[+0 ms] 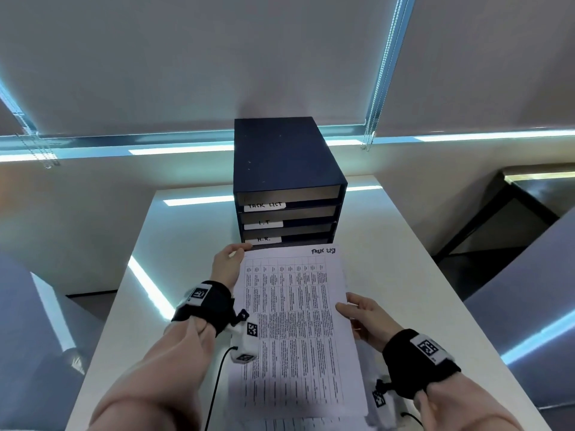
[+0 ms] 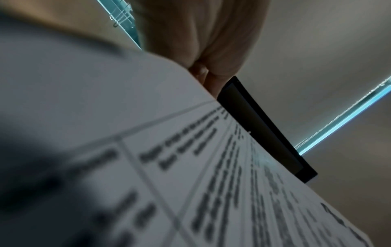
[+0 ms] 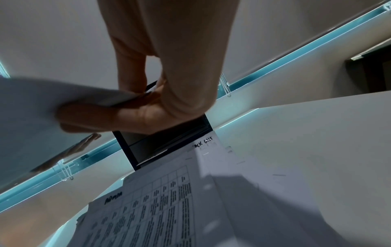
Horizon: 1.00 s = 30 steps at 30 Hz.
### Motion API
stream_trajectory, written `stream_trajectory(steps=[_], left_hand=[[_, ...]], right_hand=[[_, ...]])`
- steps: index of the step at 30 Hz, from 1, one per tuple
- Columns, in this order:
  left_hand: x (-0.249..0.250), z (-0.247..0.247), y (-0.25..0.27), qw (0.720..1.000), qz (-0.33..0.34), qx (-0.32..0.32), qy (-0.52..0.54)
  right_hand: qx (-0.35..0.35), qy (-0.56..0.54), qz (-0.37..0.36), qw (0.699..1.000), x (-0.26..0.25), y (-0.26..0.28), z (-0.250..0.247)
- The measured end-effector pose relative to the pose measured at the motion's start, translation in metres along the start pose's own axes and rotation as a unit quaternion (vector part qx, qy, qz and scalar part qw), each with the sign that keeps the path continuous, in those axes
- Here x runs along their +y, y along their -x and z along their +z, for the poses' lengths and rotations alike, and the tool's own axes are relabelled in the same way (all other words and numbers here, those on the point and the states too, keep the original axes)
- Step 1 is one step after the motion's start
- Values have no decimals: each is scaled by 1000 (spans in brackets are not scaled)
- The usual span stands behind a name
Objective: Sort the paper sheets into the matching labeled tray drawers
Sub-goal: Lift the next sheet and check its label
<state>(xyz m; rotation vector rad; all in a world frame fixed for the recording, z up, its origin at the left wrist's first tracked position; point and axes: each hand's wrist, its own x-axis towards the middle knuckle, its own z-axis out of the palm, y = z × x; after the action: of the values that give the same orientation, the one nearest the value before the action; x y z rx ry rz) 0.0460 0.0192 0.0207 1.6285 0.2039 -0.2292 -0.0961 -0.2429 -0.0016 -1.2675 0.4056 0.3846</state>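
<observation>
Both grips are pinching the "Task List" sheet (image 1: 292,321): your left hand (image 1: 226,265) at its far left corner, right hand (image 1: 362,318) on the right edge, lifted above the counter (image 1: 404,262) pile. Keep it flat and level, and feed the leading edge squarely into the top drawer (image 1: 287,195) labelled Task List.

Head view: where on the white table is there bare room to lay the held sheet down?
Bare table lies right of the drawer unit and the held sheet, out to the right edge; a narrower strip runs left of the left hand. The middle is crowded: the paper stack lies under the sheet, which the right hand also grips.
</observation>
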Motion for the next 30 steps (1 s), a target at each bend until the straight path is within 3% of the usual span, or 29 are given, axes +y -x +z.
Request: stream_trajectory(steps=[7, 11, 14, 23, 30], left_hand=[[-1, 3, -3, 999, -11, 12, 37], [12, 8, -10, 997, -29, 19, 73], [28, 13, -16, 992, -45, 19, 120], [28, 4, 7, 975, -78, -183, 102], [23, 13, 7, 966, -88, -218, 107]], right_hand=[[10, 30, -15, 999, -7, 4, 3], [56, 121, -53, 990, -2, 10, 19], [97, 128, -77, 984, -22, -2, 16], [73, 81, -56, 992, -106, -43, -13], [143, 153, -90, 974, -157, -90, 12]])
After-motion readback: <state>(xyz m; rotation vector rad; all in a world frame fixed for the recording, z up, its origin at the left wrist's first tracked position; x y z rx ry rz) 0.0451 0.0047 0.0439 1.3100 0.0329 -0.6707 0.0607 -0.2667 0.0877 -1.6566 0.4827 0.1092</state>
